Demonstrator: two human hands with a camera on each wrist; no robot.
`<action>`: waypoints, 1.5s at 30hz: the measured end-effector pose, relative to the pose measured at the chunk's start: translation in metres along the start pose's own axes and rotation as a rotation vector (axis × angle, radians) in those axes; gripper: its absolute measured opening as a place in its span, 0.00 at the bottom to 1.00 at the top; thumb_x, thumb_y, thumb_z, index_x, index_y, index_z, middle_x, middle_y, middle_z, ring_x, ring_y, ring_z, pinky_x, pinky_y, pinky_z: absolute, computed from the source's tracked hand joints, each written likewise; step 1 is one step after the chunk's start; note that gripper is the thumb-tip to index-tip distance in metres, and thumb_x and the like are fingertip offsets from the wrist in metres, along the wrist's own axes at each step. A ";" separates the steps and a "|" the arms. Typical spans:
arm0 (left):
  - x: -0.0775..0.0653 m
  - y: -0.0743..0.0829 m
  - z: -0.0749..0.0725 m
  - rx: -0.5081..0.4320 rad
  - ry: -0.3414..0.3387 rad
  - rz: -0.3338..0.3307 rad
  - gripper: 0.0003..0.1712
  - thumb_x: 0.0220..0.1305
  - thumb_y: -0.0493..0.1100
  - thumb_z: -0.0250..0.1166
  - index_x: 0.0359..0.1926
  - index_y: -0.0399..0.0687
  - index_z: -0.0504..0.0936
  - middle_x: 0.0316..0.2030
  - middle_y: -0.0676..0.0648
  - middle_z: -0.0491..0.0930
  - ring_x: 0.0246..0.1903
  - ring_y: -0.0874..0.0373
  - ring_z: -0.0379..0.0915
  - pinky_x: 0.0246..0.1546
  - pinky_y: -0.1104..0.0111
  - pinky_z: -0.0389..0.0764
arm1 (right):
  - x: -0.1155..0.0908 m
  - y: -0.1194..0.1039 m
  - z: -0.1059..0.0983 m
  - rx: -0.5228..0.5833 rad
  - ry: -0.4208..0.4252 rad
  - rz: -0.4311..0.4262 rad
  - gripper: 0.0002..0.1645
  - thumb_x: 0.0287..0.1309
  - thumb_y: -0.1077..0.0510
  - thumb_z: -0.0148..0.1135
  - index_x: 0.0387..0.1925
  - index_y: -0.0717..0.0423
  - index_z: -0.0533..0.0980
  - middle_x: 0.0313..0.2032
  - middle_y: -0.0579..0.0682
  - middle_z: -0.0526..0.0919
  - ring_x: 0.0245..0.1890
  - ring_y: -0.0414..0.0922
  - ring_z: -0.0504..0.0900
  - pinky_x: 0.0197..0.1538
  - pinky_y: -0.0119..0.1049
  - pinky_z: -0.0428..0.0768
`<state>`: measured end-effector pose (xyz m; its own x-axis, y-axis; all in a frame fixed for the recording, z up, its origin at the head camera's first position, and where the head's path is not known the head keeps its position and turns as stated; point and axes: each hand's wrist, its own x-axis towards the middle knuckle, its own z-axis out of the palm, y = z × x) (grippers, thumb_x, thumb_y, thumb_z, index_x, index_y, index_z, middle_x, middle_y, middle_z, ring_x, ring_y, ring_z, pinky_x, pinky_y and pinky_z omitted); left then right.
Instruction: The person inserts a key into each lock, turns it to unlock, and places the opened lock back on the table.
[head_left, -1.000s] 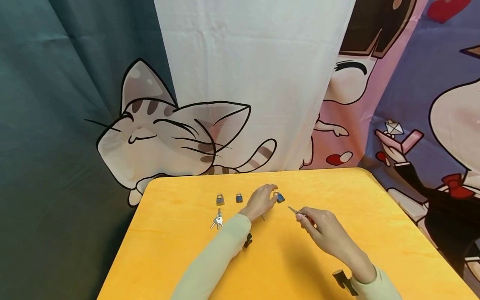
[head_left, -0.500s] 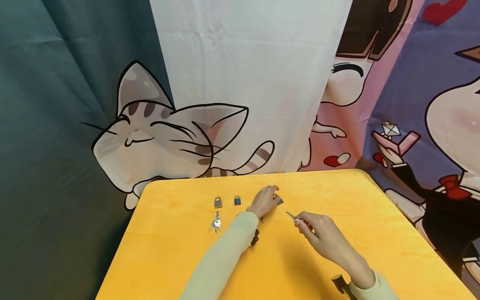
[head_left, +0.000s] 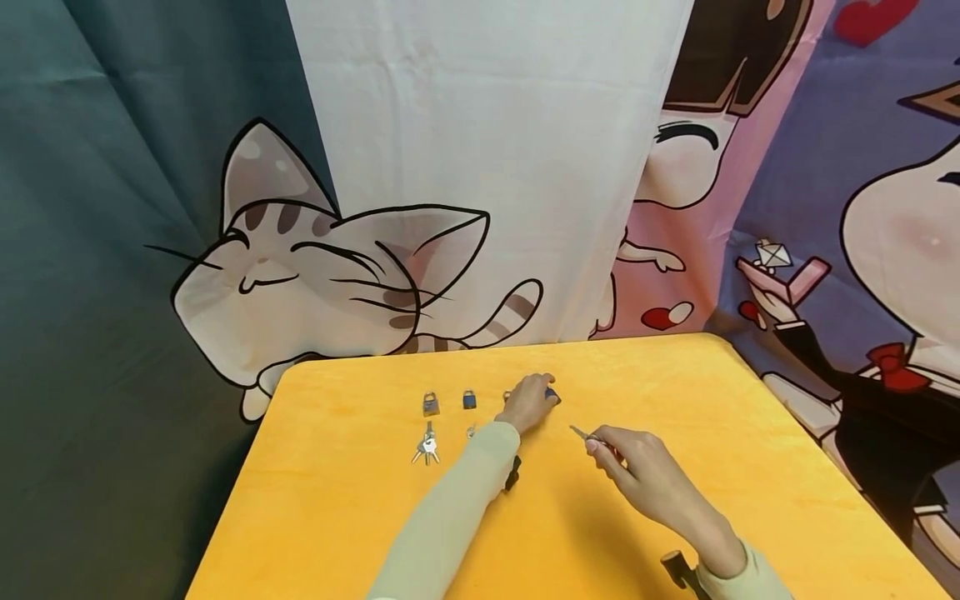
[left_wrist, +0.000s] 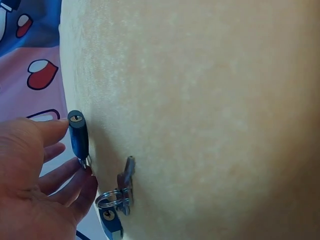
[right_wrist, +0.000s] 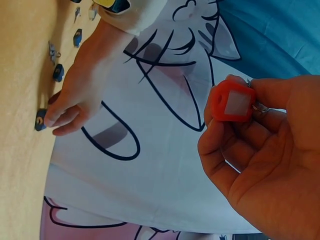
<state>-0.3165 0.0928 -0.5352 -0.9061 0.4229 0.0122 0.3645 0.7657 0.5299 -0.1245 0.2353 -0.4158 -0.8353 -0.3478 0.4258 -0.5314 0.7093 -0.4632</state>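
Observation:
My left hand (head_left: 528,403) reaches to the back of the yellow table, its thumb and fingers around a blue padlock (left_wrist: 79,139). In the left wrist view the thumb is at the keyhole end and the fingertips are by the shackle. Most of this padlock is hidden by the hand in the head view. My right hand (head_left: 641,465), held over the table to the right, pinches a key (head_left: 578,432) that points toward the padlock. A red key tag (right_wrist: 234,102) on a ring shows between its thumb and fingers in the right wrist view.
A padlock (head_left: 431,405) and a small blue padlock (head_left: 469,401) stand left of my left hand, with a bunch of keys (head_left: 428,447) in front. Another blue padlock (left_wrist: 110,220) and ringed keys (left_wrist: 125,187) lie close by my left hand. A cartoon-printed curtain (head_left: 480,125) hangs behind the table.
My left hand has moved onto the padlock at the right, covering more of it, and its fingers have closed around it. The right hand with the key has barely moved.

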 end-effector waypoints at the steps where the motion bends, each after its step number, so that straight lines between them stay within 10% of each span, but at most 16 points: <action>1: 0.000 0.000 0.000 0.000 -0.001 -0.004 0.24 0.70 0.47 0.61 0.65 0.51 0.74 0.59 0.47 0.77 0.58 0.53 0.76 0.56 0.62 0.79 | 0.000 0.000 0.000 0.003 -0.002 0.002 0.11 0.68 0.59 0.57 0.29 0.42 0.75 0.20 0.29 0.70 0.19 0.24 0.66 0.22 0.24 0.69; 21: -0.005 0.001 0.004 0.034 -0.069 0.064 0.19 0.69 0.45 0.62 0.60 0.51 0.78 0.55 0.48 0.78 0.57 0.55 0.75 0.57 0.65 0.78 | -0.008 -0.002 0.003 0.034 -0.014 0.023 0.11 0.70 0.58 0.56 0.29 0.42 0.75 0.20 0.29 0.71 0.18 0.26 0.67 0.22 0.24 0.70; 45: -0.017 0.017 -0.040 -0.249 0.148 0.141 0.16 0.63 0.41 0.68 0.51 0.51 0.80 0.49 0.46 0.84 0.45 0.58 0.83 0.41 0.73 0.83 | -0.005 -0.006 -0.005 0.011 0.021 -0.004 0.12 0.69 0.59 0.56 0.29 0.41 0.75 0.20 0.29 0.70 0.19 0.25 0.66 0.22 0.24 0.70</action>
<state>-0.3033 0.0797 -0.4923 -0.8783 0.4278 0.2136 0.4417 0.5546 0.7053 -0.1159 0.2357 -0.4111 -0.8299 -0.3376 0.4442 -0.5366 0.7012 -0.4695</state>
